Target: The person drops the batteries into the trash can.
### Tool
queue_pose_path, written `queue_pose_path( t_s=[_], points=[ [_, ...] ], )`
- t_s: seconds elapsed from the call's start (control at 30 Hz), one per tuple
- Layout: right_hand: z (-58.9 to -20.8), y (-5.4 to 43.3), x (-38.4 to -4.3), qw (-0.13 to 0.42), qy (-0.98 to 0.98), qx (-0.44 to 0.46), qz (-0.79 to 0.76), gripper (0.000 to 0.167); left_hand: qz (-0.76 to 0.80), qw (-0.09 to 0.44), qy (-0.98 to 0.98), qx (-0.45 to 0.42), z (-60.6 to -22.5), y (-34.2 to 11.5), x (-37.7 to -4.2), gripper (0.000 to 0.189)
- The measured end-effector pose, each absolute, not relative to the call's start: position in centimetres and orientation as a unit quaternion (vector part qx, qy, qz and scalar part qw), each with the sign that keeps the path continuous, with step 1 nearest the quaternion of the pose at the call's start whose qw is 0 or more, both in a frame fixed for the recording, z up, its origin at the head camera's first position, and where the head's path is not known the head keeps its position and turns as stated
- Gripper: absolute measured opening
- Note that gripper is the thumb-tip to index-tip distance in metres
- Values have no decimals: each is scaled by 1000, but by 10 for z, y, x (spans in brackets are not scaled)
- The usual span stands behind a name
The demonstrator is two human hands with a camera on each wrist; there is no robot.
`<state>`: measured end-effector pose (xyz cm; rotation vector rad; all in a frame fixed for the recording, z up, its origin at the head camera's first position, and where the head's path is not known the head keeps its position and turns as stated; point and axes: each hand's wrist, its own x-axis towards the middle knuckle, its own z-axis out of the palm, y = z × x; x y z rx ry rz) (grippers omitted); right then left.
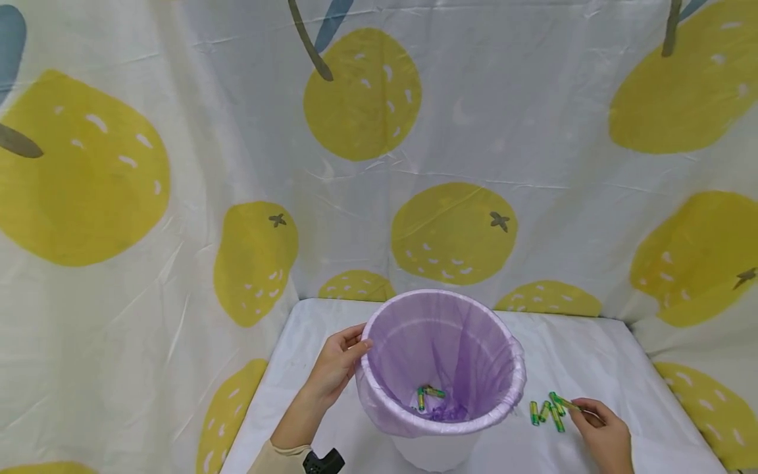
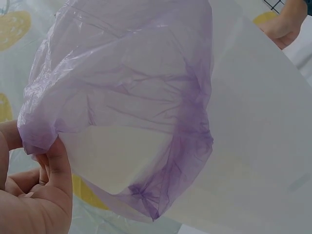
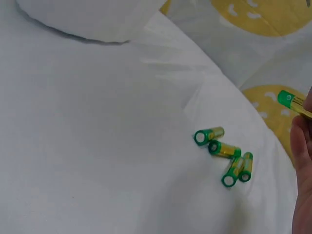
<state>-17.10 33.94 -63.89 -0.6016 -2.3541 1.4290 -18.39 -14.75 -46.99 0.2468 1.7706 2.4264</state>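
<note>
A white bin [image 1: 435, 451] lined with a thin purple bag [image 1: 385, 411] stands on the white-covered table. My left hand [image 1: 334, 362] grips its rim at the left, thumb over the edge and fingers outside against the bag [image 2: 39, 139]. Inside, at the bottom, lie a few green-and-yellow batteries [image 1: 421, 398]. Right of the bin, my right hand [image 1: 604, 431] pinches one battery [image 3: 287, 99] between thumb and fingers, raised over the table. Several loose batteries [image 3: 225, 149] lie in a small cluster just left of this hand.
White cloth covers the table [image 1: 598, 355]. Behind and at both sides hangs a pale curtain [image 1: 349, 217] printed with large yellow fruit. A black device [image 1: 322, 462] is strapped on the left wrist.
</note>
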Motion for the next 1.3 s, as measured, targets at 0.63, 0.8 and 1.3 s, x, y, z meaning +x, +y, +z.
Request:
queue_pose_path(
  t_s=[0.63,0.8,1.3],
  points=[
    [-586,311,-178,197,-817,-114,530,18,815,61,570,82,-473,-146,-184,47],
    [-573,308,-177,209,-816,-93,531,16,818,60,568,74,-473,-146,-183,47],
    [-496,295,-179,254,-667,99,694,18,814,68,568,102,-475,-149,-184,49]
  ],
)
